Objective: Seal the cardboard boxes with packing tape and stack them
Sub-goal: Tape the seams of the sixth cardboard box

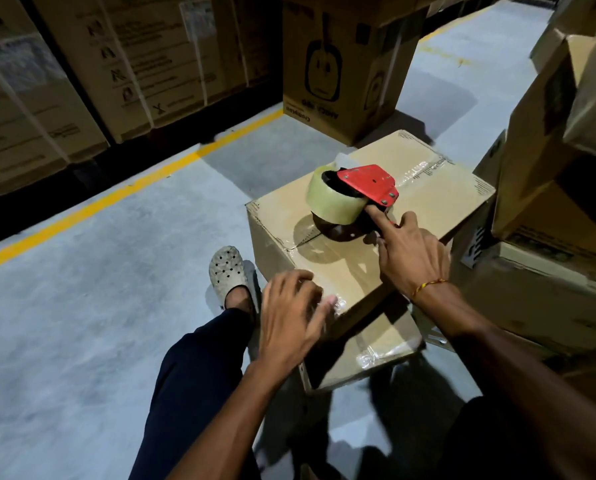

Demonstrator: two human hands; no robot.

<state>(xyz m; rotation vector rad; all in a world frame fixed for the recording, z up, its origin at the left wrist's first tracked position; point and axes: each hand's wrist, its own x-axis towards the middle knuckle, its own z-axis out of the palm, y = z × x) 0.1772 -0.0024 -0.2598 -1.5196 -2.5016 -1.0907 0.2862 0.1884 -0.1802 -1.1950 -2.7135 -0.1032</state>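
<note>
A brown cardboard box (pixel 438 192) lies in front of me, with clear tape along its top seam. It rests on a second taped box (pixel 376 355) below it. A red tape dispenser (pixel 352 195) with a roll of clear tape stands on the top box. My right hand (pixel 407 254) grips the dispenser's handle, index finger stretched along it toward the roll. My left hand (pixel 293 317) lies with spread fingers on the near corner of the top box, pressing the tape end there.
Tall printed cartons (pixel 345 64) stand behind, strapped cartons (pixel 82 81) line the left, and more boxes (pixel 559 188) are stacked close on the right. A yellow floor line (pixel 123 192) crosses the grey floor. My leg and a grey clog (pixel 228 271) are left of the box.
</note>
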